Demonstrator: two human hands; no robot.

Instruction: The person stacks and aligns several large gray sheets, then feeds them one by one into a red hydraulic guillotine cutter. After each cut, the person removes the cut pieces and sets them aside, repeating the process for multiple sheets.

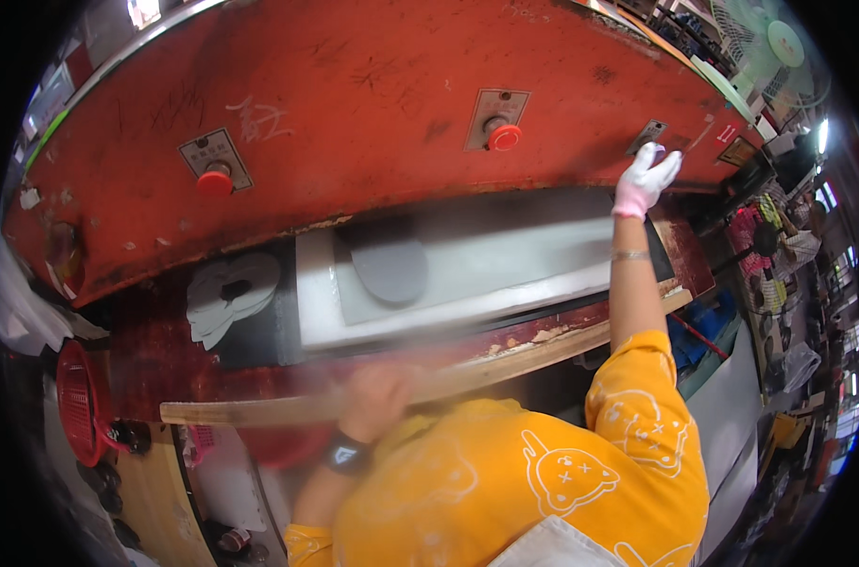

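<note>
My right hand [648, 180], in a white and pink glove, reaches up to the red machine front [354, 104]. Its fingers are apart around a small dark purple control [659, 151], just below a label plate [646, 137]; whether they press it I cannot tell. My left hand [377, 397] is bare and smeared by motion at the wooden strip [259, 412] along the near edge, its fingers unclear. Beyond it lies a white board [318, 293] with a grey sheet [533, 255] on top. A rounded darker grey piece [391, 269] rests on that sheet, partly blurred.
Pale cut-out pieces [231, 288] are stacked left of the board. Two red mushroom buttons, one at the left [215, 180] and one near the middle [505, 138], stick out from the machine. A red basket [78, 402] stands far left; a green fan [774, 47] is at the upper right.
</note>
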